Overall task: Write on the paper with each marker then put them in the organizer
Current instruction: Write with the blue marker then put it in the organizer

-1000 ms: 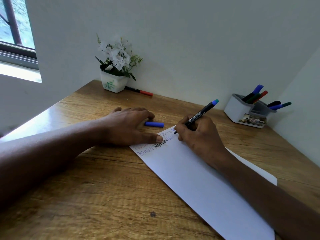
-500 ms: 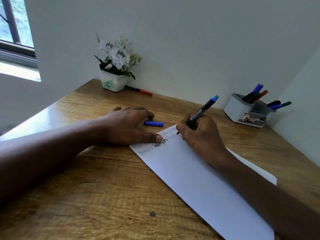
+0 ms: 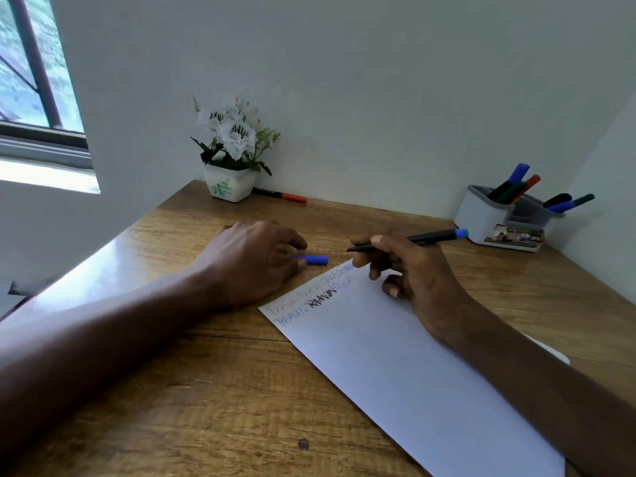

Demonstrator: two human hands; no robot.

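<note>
A white sheet of paper (image 3: 413, 366) lies slanted on the wooden desk, with several coloured words written along its top edge. My right hand (image 3: 409, 273) holds an uncapped black marker with a blue end (image 3: 423, 238) nearly level, its tip lifted off the paper and pointing left. My left hand (image 3: 254, 259) rests on the desk just left of the paper, its fingertips touching the loose blue cap (image 3: 315, 259). The white organizer (image 3: 481, 215) stands at the back right with several markers in it. A red-capped marker (image 3: 280, 195) lies beside the flower pot.
A small white pot of white flowers (image 3: 230, 160) stands against the back wall. Walls close the desk (image 3: 206, 390) at the back and right. A window is at the upper left.
My right hand lifted the marker tip off the paper and tilted the marker down to nearly level. My left hand slid off the paper's edge toward the blue cap.
</note>
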